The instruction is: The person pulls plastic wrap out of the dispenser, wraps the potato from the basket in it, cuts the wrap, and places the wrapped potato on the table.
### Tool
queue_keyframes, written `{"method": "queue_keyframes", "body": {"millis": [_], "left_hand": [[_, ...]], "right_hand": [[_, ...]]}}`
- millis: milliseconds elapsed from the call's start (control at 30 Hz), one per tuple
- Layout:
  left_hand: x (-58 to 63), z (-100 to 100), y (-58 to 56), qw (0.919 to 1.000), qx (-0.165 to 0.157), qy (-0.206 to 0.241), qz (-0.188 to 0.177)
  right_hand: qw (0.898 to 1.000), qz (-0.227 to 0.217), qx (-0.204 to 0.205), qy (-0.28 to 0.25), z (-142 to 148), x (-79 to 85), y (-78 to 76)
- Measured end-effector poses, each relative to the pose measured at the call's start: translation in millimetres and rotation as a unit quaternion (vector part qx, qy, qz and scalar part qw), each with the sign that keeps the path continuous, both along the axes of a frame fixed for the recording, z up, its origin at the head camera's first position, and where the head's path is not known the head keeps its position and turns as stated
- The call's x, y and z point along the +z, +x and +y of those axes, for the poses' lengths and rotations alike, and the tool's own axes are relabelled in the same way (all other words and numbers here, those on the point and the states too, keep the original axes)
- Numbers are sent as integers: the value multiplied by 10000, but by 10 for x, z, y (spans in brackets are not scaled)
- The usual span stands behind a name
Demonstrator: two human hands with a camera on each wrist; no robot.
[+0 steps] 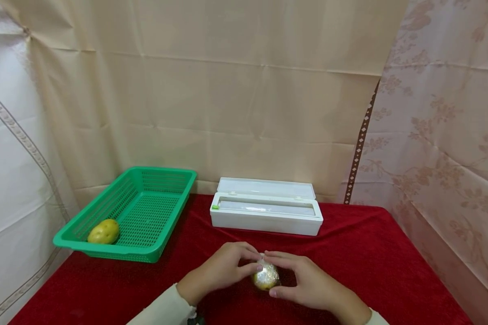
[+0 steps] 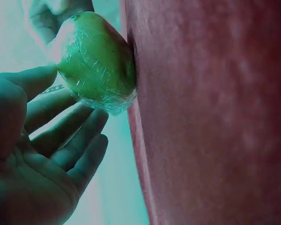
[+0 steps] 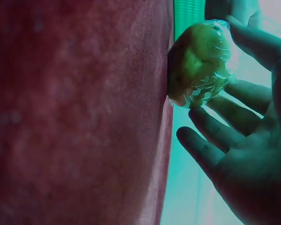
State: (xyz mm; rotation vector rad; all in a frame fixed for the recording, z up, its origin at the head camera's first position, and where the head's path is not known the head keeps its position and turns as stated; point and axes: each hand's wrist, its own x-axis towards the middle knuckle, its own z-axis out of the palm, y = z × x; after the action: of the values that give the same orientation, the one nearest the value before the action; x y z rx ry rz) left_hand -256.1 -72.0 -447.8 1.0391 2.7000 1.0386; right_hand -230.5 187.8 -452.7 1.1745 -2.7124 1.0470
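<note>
A potato (image 1: 266, 277) in clear plastic wrap sits on the red cloth near the front, between both hands. My left hand (image 1: 227, 266) holds it from the left, thumb across its upper side and fingertips at its far side. From the right, my right hand (image 1: 309, 280) holds it with the thumb low at the near side and the index fingertip by the film at the top. Creased film shows on the potato (image 2: 96, 58) in the left wrist view. In the right wrist view, thumb and fingers reach opposite sides of the potato (image 3: 199, 65).
A green plastic basket (image 1: 172, 216) stands at the left with one unwrapped potato (image 1: 104, 232) in its near corner. Behind the hands is a white plastic wrap dispenser (image 1: 264, 224), lid raised, with a roll inside. Curtains (image 1: 244, 90) hang behind and beside the red-covered table (image 1: 358, 253).
</note>
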Motion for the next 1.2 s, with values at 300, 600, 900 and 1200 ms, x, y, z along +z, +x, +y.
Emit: {"method": "queue_keyframes", "body": {"millis": [300,600,900,1200], "left_hand": [[44,8,39,9985,-340,-419,19],[15,-6,25,9982,-468,-326,184],[23,14,17,9989,-376,-282,51],[43,41,42,9989,-337,-300,90]], "right_hand": [[9983,181,276,480,27,34,-5],[9986,-3,449,-272,129,-33,-132],[9965,-497,209,-632,115,-36,-121],[9972,-486,-365,-442,66,-39,-114]]}}
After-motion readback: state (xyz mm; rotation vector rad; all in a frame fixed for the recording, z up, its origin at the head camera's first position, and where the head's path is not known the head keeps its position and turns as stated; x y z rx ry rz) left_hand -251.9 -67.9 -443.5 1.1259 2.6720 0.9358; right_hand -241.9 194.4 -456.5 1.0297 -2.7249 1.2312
